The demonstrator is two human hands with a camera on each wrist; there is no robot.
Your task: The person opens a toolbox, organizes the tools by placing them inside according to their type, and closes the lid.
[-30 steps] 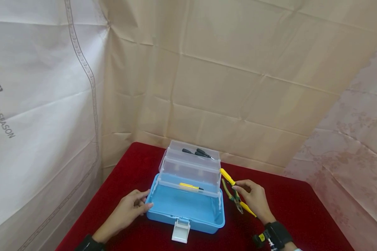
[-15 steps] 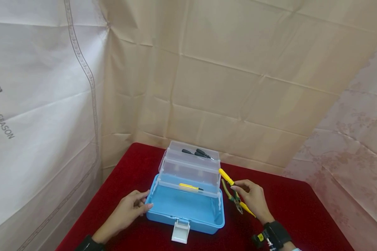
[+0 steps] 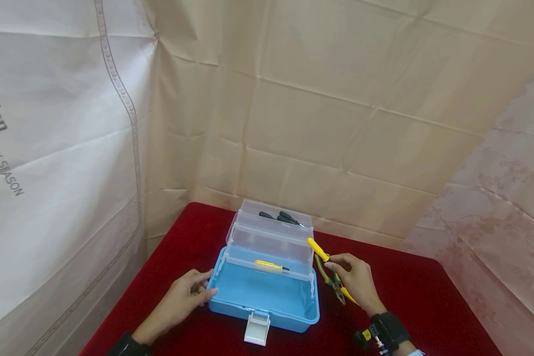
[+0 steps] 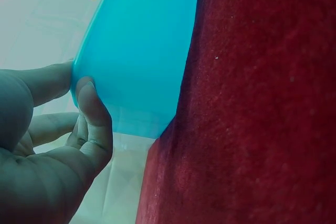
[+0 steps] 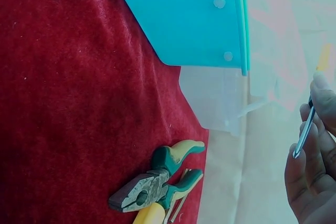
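In the head view, my left hand (image 3: pixel 184 295) grips the left rim of a blue toolbox (image 3: pixel 289 322), its thumb and fingers on either side of the wall. My right hand (image 3: pixel 356 282) pinches a screwdriver (image 3: pixel 317 249) with a yellow handle, held up beside the box's right side. The right wrist view shows its bare metal shaft (image 5: pixel 304 135) pointing back along the fingers. Just under this hand, green-and-yellow pliers (image 3: pixel 336 288) lie on the red cloth. A yellow-handled tool (image 3: pixel 349 295) lies by them, partly hidden by the hand.
Clear stepped trays (image 3: pixel 267 241) stand raised behind the toolbox's base. One tray carries a yellow tool (image 3: pixel 269 264) with a dark end; several black-handled screwdrivers (image 3: pixel 289 218) lie farther back. A white latch (image 3: pixel 256 329) hangs at the front. Hanging cloth (image 3: pixel 316 123) encloses the table.
My right hand has drifted slightly left with the screwdriver, nearer the trays. The left hand keeps its grip on the toolbox.
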